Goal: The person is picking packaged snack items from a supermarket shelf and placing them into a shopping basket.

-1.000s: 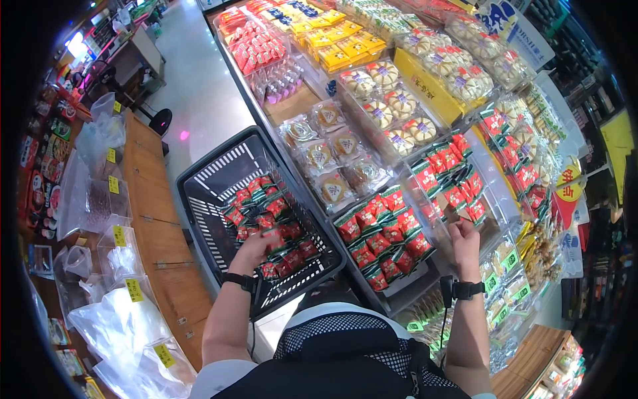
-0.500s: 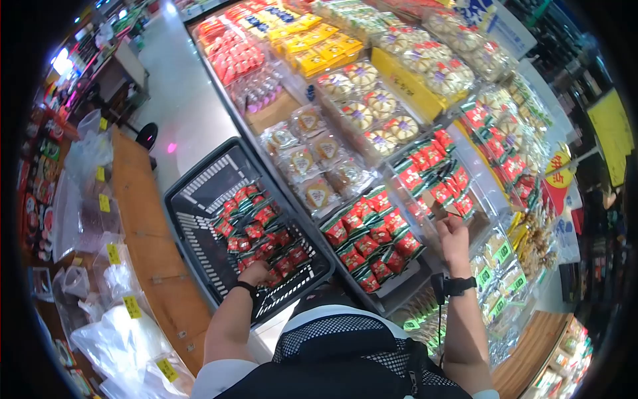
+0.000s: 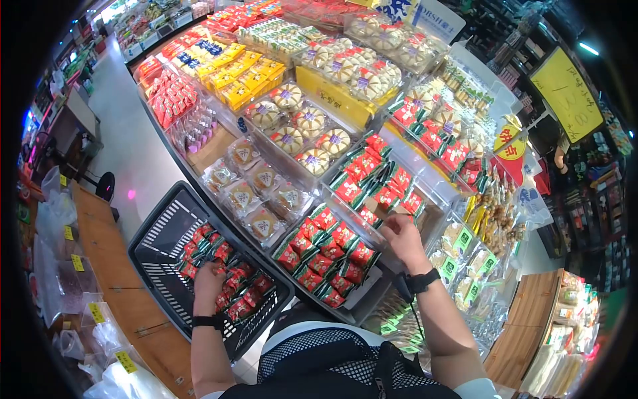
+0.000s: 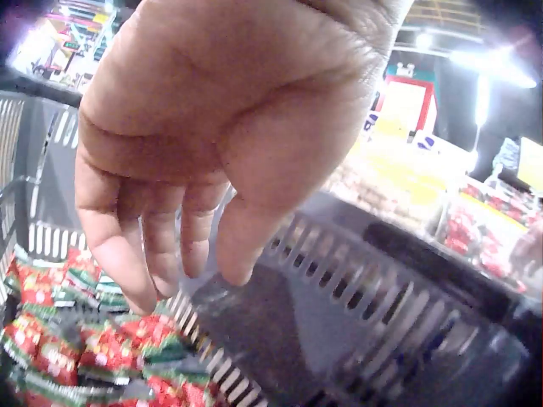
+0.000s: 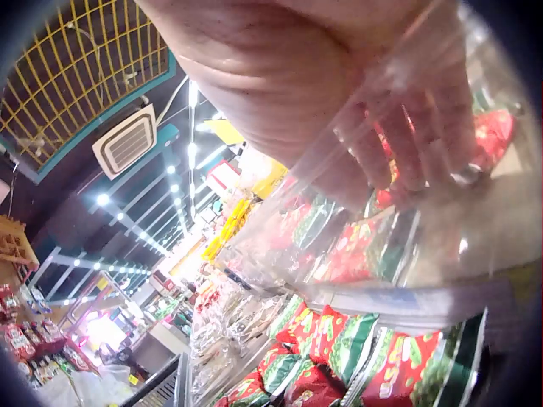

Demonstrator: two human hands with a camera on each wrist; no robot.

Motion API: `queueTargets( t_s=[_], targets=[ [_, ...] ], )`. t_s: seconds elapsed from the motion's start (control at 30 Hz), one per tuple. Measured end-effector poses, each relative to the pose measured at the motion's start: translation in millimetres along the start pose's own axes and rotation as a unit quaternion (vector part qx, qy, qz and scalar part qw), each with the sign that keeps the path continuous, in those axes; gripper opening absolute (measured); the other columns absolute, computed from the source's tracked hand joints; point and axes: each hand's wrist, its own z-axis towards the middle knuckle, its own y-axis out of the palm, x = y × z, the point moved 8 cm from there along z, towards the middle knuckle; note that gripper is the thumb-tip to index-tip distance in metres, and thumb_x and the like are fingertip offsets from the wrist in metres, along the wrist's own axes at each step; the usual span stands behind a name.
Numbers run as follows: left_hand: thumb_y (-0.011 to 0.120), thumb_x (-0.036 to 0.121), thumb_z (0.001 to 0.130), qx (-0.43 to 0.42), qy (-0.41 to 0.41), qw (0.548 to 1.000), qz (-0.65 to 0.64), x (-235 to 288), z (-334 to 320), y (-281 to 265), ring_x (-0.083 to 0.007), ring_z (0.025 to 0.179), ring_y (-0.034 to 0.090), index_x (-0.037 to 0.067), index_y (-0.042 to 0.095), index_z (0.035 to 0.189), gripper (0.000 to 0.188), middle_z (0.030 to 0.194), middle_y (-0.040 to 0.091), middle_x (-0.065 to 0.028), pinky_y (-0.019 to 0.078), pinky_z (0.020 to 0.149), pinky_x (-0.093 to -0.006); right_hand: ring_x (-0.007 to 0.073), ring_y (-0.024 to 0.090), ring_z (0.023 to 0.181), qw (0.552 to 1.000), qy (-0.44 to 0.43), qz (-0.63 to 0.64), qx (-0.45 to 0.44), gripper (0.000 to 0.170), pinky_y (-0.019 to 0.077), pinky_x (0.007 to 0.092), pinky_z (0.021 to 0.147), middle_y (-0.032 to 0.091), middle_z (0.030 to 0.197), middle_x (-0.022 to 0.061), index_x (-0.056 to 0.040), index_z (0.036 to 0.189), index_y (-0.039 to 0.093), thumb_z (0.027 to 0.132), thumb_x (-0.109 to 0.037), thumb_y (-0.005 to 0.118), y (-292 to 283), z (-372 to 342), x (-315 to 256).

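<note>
My left hand point(image 3: 208, 287) hangs over the dark plastic shopping basket point(image 3: 154, 245). Its fingers are loosely bent with nothing between them, as the left wrist view shows. Below lie several small red and green snack packets point(image 4: 110, 348) heaped in the basket. My right hand point(image 3: 404, 241) reaches into a clear-walled bin of matching red and green packets point(image 3: 362, 166). Seen through the clear plastic in the right wrist view, its fingers point(image 5: 411, 140) point down, fairly straight, against a red packet point(image 5: 494, 136). Closer to me, another bin holds more of these packets point(image 3: 322, 263).
Round wrapped cakes point(image 3: 242, 197) and boxed pastries point(image 3: 309, 123) fill the bins ahead. Bags with green labels point(image 3: 458, 239) lie to the right. On the left runs a wooden counter point(image 3: 100, 253) with clear bins. A yellow price sign point(image 3: 568, 93) stands at the right.
The head view has swung right, so basket and bins sit further left. My left hand has shifted forward over the basket's packets. My right hand stays at the same bin.
</note>
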Motion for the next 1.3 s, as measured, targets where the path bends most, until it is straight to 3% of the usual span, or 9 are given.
queueTargets(
  t_s=[0.13,0.4,0.53,0.67,0.87,0.93,1.0,1.03,1.3],
  targets=[
    [0.070,0.011,0.085,0.070,0.034,0.988,-0.132,48,-2,-51,-0.0240,0.090,0.070,0.002,0.065,0.110,0.026,0.098,0.072,-0.0140,0.0535,0.080,-0.0354,0.0342,0.066,0.098,0.984,-0.117,-0.126,-0.034,0.038,0.0515,0.0391,0.086,0.068,0.102,0.0212,0.0036,0.113,0.063,0.081,-0.014,0.072,0,14,-41],
    [0.066,0.006,0.091,-0.016,0.167,0.930,-0.327,152,-37,-39,-0.0118,0.084,0.066,0.001,0.065,0.108,0.018,0.092,0.070,-0.0062,0.0505,0.076,-0.0262,0.0286,0.067,0.091,0.975,0.099,-0.093,-0.175,0.048,0.0521,0.0362,0.081,0.068,0.098,0.0215,0.0058,0.120,0.063,0.079,-0.017,0.076,31,33,-5],
    [0.063,0.007,0.094,-0.163,0.179,0.854,-0.460,228,-71,-22,-0.0115,0.088,0.066,-0.001,0.065,0.108,0.016,0.094,0.069,-0.0045,0.0514,0.078,-0.0238,0.0250,0.069,0.091,0.986,0.035,-0.136,-0.092,0.036,0.0520,0.0344,0.081,0.071,0.096,0.0182,0.0037,0.108,0.068,0.081,-0.018,0.078,16,25,-24],
    [0.059,0.020,0.100,-0.343,0.191,0.734,-0.555,285,-105,16,-0.0203,0.108,0.063,0.002,0.052,0.131,0.036,0.118,0.063,-0.0119,0.0528,0.088,-0.0321,0.0044,0.056,0.081,0.966,0.068,0.233,-0.084,0.017,0.0476,0.0243,0.073,0.066,0.088,0.0010,-0.0005,0.104,0.070,0.089,-0.009,0.071,-3,-2,-59],
    [0.047,0.028,0.106,-0.476,0.082,0.584,-0.652,313,-138,63,-0.0191,0.127,0.051,0.007,0.042,0.143,0.043,0.138,0.050,-0.0075,0.0434,0.106,-0.0445,0.0207,0.065,0.082,0.965,-0.114,0.143,-0.188,0.024,0.0511,0.0332,0.075,0.069,0.092,0.0131,0.0012,0.107,0.067,0.087,-0.011,0.072,20,-60,-127],
    [0.046,0.026,0.106,-0.461,0.081,0.584,-0.663,311,-138,63,-0.0194,0.128,0.050,0.008,0.049,0.137,0.036,0.136,0.052,-0.0074,0.0411,0.108,-0.0451,0.0090,0.060,0.084,0.970,-0.075,0.115,-0.201,0.019,0.0494,0.0267,0.075,0.067,0.091,0.0032,0.0006,0.107,0.067,0.091,-0.010,0.070,19,-48,-107],
    [0.044,0.024,0.107,-0.411,0.063,0.639,-0.647,299,-130,56,-0.0206,0.128,0.051,0.009,0.051,0.134,0.032,0.134,0.055,-0.0075,0.0415,0.108,-0.0447,0.0145,0.064,0.082,0.993,-0.019,0.051,-0.107,0.021,0.0514,0.0302,0.076,0.069,0.090,0.0082,0.0026,0.104,0.066,0.089,-0.012,0.071,-10,-25,-92],
    [0.044,0.023,0.107,-0.410,0.045,0.638,-0.651,291,-127,56,-0.0229,0.127,0.052,0.008,0.052,0.133,0.031,0.132,0.057,-0.0093,0.0431,0.107,-0.0434,0.0299,0.067,0.085,0.998,-0.064,-0.006,-0.028,0.024,0.0531,0.0367,0.077,0.067,0.097,0.0175,0.0023,0.103,0.067,0.084,-0.012,0.071,-22,-5,-67],
    [0.047,0.020,0.105,-0.376,0.013,0.635,-0.674,268,-124,49,-0.0324,0.120,0.059,-0.002,0.046,0.134,0.037,0.127,0.059,-0.0210,0.0540,0.098,-0.0415,0.0377,0.065,0.106,0.956,0.045,-0.239,-0.163,0.056,0.0524,0.0424,0.087,0.069,0.110,0.0208,-0.0054,0.126,0.056,0.074,-0.016,0.075,-23,49,19]
  ],
)
